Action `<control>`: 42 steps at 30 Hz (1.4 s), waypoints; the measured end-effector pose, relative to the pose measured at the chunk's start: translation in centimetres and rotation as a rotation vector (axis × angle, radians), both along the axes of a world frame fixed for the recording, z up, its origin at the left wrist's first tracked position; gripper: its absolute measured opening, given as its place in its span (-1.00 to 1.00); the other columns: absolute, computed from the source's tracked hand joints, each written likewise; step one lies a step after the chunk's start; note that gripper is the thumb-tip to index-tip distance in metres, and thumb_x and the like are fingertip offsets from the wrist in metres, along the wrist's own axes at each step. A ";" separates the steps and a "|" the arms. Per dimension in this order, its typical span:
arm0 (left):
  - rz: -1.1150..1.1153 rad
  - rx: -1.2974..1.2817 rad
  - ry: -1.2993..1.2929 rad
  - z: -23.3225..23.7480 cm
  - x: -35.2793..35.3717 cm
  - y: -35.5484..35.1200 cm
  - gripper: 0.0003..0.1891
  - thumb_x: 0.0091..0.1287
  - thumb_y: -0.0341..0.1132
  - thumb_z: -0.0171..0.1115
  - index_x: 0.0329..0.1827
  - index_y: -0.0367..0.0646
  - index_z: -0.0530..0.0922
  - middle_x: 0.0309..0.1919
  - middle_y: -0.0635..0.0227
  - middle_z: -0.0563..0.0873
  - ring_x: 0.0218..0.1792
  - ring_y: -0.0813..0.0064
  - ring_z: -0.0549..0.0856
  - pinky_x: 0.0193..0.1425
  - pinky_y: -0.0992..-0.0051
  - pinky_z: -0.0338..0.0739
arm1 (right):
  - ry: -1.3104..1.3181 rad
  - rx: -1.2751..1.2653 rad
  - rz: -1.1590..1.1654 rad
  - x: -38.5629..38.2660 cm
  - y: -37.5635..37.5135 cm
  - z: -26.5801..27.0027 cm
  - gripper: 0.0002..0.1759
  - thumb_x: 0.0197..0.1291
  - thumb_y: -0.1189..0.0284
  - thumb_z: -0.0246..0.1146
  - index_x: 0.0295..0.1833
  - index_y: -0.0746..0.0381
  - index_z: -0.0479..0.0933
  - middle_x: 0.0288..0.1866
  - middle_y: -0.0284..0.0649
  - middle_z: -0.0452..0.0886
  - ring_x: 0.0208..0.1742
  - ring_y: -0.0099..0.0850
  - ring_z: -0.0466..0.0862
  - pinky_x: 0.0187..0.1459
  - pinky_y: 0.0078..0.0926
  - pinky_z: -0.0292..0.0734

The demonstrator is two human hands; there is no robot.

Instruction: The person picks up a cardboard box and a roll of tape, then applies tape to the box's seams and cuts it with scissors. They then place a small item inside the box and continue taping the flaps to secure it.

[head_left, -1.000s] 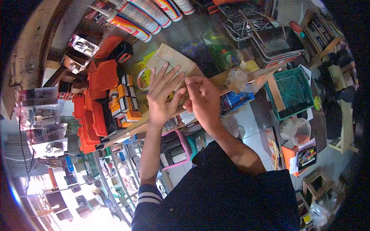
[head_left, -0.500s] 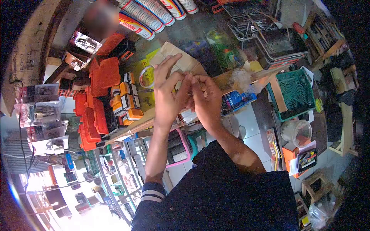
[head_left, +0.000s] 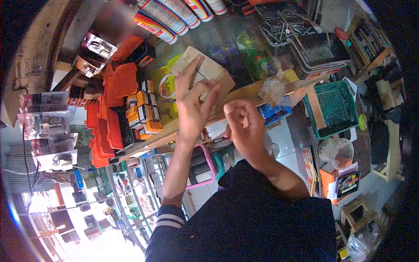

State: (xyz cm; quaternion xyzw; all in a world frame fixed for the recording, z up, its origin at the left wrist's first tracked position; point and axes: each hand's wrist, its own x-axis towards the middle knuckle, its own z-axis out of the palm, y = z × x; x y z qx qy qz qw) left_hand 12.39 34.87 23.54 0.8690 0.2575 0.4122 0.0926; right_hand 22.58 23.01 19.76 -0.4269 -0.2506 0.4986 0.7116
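My left hand (head_left: 193, 102) is raised over the wooden edge of the counter. Its thumb and index finger are pinched together, while other fingers stretch out; whatever the pinch holds is too small to make out. Directly behind it lies a brown cardboard box (head_left: 214, 68). A roll of tape (head_left: 167, 86) sits just left of this hand. To the right, my right hand (head_left: 246, 131) hangs apart from the left, its fingers curled in. Anything inside those fingers is hidden.
Red plastic cases (head_left: 118, 81) and small orange-and-black boxes (head_left: 146, 109) crowd the counter's left. Silicone tubes (head_left: 155, 27) lie at the back. A tray of metal bits (head_left: 288, 30) stands back right, with a green basket (head_left: 336, 105) nearer. A pink-rimmed crate (head_left: 214, 168) is below.
My hands were together at the fingertips and are now apart. The right hand has moved right and down toward me, fingers curled; the left stays nearly in place, still pinching.
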 end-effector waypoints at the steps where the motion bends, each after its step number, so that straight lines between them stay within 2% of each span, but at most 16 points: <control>1: 0.031 -0.001 0.014 0.1 -0.1 -0.1 -0.84 0.14 -0.50 0.48 -0.36 -0.27 0.60 0.38 -0.01 0.51 0.40 -0.03 0.48 0.47 0.10 0.33 | -0.150 0.113 -0.051 0.8 0.1 0.5 -0.74 0.42 0.34 0.30 0.03 0.30 0.51 -0.49 -0.33 0.57 -0.54 -0.66 0.53 -0.51 -0.62 0.42; 2: 0.060 0.000 0.026 0.1 -0.1 -0.3 -0.82 0.11 -0.44 0.51 -0.32 -0.24 0.64 0.36 0.06 0.54 0.36 -0.05 0.48 0.49 0.02 0.23 | -0.301 0.227 -0.103 1.8 0.2 1.0 -0.75 0.41 0.36 0.30 0.02 0.31 0.51 -0.50 -0.31 0.57 -0.56 -0.64 0.53 -0.51 -0.60 0.43; 3: 0.059 0.002 0.024 0.0 -0.1 -0.4 -0.82 0.11 -0.44 0.51 -0.32 -0.24 0.64 0.36 0.06 0.54 0.36 -0.05 0.48 0.49 0.02 0.23 | -0.642 0.240 -0.102 3.5 0.2 1.5 -0.73 0.38 0.43 0.31 0.10 0.31 0.52 -0.39 -0.30 0.59 -0.50 -0.57 0.60 -0.49 -0.60 0.52; 4: 0.084 -0.024 0.013 -0.3 -0.3 -0.6 -0.76 0.11 -0.45 0.51 -0.21 -0.22 0.63 0.37 0.05 0.53 0.36 -0.04 0.49 0.51 0.02 0.20 | -0.644 0.242 -0.104 4.5 0.6 2.5 -0.73 0.38 0.43 0.31 0.10 0.31 0.52 -0.39 -0.30 0.59 -0.50 -0.57 0.60 -0.49 -0.60 0.52; 6: 0.106 -0.053 0.004 -0.8 -0.3 -0.7 -0.69 0.10 -0.46 0.52 -0.11 -0.21 0.62 0.37 0.04 0.52 0.36 -0.03 0.50 0.54 0.02 0.18 | -1.090 0.337 -0.141 6.1 1.5 4.1 -0.77 0.34 0.39 0.30 0.06 0.19 0.55 -0.41 -0.21 0.59 -0.48 -0.29 0.65 -0.44 -0.31 0.54; 7: 0.098 -0.079 -0.041 -1.0 -0.1 -0.6 -0.57 0.09 -0.46 0.52 0.03 -0.18 0.56 0.37 0.04 0.52 0.36 0.00 0.51 0.56 0.01 0.16 | -1.177 0.357 -0.121 6.7 2.0 4.3 -0.76 0.29 0.39 0.31 0.05 0.11 0.59 -0.29 -0.19 0.60 -0.31 -0.18 0.69 -0.32 -0.23 0.59; 11: 0.092 -0.043 -0.073 -1.7 -0.2 -0.1 -0.26 0.09 -0.46 0.52 0.36 -0.17 0.34 0.38 0.05 0.52 0.35 0.05 0.53 0.58 0.00 0.13 | -1.390 0.542 -0.127 7.9 5.1 4.3 -0.71 0.11 0.51 0.41 -0.02 0.13 0.63 -0.21 -0.25 0.54 -0.24 -0.27 0.65 -0.22 -0.33 0.58; 16: 0.112 0.009 -0.006 -2.2 -0.5 -0.1 -0.15 0.10 -0.41 0.54 0.44 -0.19 0.23 0.38 0.07 0.52 0.34 -0.03 0.53 0.58 -0.04 0.11 | -1.603 0.624 -0.145 7.9 7.2 3.5 -0.83 -0.06 0.36 0.33 -0.30 0.13 0.68 -0.09 -0.33 0.54 0.04 -0.30 0.61 -0.03 -0.25 0.58; 19: 0.131 0.069 0.037 -1.9 -0.4 -0.2 -0.14 0.11 -0.39 0.54 0.45 -0.19 0.20 0.38 0.09 0.52 0.33 -0.06 0.53 0.58 -0.07 0.09 | -1.707 0.715 -0.185 8.1 8.0 3.7 -0.87 -0.07 0.36 0.31 -0.34 0.09 0.66 -0.13 -0.34 0.52 0.05 -0.31 0.57 0.01 -0.26 0.56; 23: 0.122 0.064 0.053 -1.7 -0.4 -0.4 -0.15 0.14 -0.39 0.52 0.46 -0.18 0.18 0.39 0.08 0.51 0.34 -0.03 0.53 0.57 -0.11 0.07 | -1.661 0.793 -0.222 8.3 8.6 3.2 -0.90 -0.11 0.36 0.30 -0.40 0.08 0.63 -0.15 -0.36 0.50 0.04 -0.32 0.54 0.04 -0.25 0.53; 26: 0.101 0.048 0.051 -1.9 -0.5 -0.2 -0.13 0.15 -0.38 0.51 0.48 -0.18 0.16 0.39 0.07 0.50 0.37 -0.01 0.51 0.57 -0.12 0.07 | -1.724 0.721 -0.133 8.6 8.2 3.7 -0.78 -0.08 0.36 0.33 -0.22 0.05 0.69 -0.10 -0.37 0.53 0.07 -0.34 0.54 0.04 -0.28 0.50; 28: 0.108 0.049 0.077 -1.4 -0.5 -0.3 -0.12 0.14 -0.39 0.50 0.49 -0.19 0.15 0.40 0.06 0.49 0.38 0.00 0.51 0.57 -0.12 0.06 | -1.650 0.794 -0.192 8.7 8.3 3.7 -0.57 0.01 0.35 0.33 0.08 -0.02 0.67 -0.06 -0.39 0.58 0.08 -0.36 0.55 0.05 -0.30 0.47; 29: 0.119 0.046 0.101 -1.2 -0.5 -0.5 -0.10 0.14 -0.39 0.50 0.51 -0.19 0.14 0.41 0.06 0.48 0.38 0.01 0.50 0.57 -0.12 0.06 | -1.649 0.794 -0.190 8.7 8.3 3.9 -0.57 0.01 0.35 0.33 0.08 -0.02 0.67 -0.06 -0.39 0.58 0.08 -0.36 0.55 0.05 -0.30 0.47; 31: 0.140 0.062 0.127 -1.0 -0.5 -0.6 -0.09 0.13 -0.40 0.50 0.51 -0.20 0.13 0.41 0.05 0.48 0.39 0.02 0.50 0.57 -0.12 0.06 | -1.625 0.834 -0.162 8.7 8.0 4.6 -0.38 -0.01 0.40 0.40 0.28 0.01 0.56 -0.27 -0.43 0.55 -0.06 -0.42 0.58 0.08 -0.32 0.42; 35: 0.159 0.069 0.156 -0.9 -0.3 -0.8 -0.09 0.13 -0.41 0.50 0.52 -0.22 0.14 0.42 0.03 0.46 0.39 0.04 0.51 0.58 -0.12 0.06 | -1.712 0.866 -0.181 8.8 8.5 4.1 -0.38 0.00 0.45 0.40 0.28 0.00 0.56 -0.34 -0.47 0.58 -0.13 -0.45 0.59 0.02 -0.35 0.40; 42: 0.159 0.074 0.142 -1.3 -0.6 -0.8 -0.07 0.15 -0.38 0.50 0.53 -0.28 0.10 0.41 -0.01 0.47 0.39 0.04 0.50 0.57 -0.14 0.06 | -1.451 0.781 -0.026 8.5 9.8 3.0 -0.39 0.09 0.43 0.42 0.29 0.00 0.47 -0.30 -0.44 0.66 -0.16 -0.40 0.64 -0.01 -0.28 0.34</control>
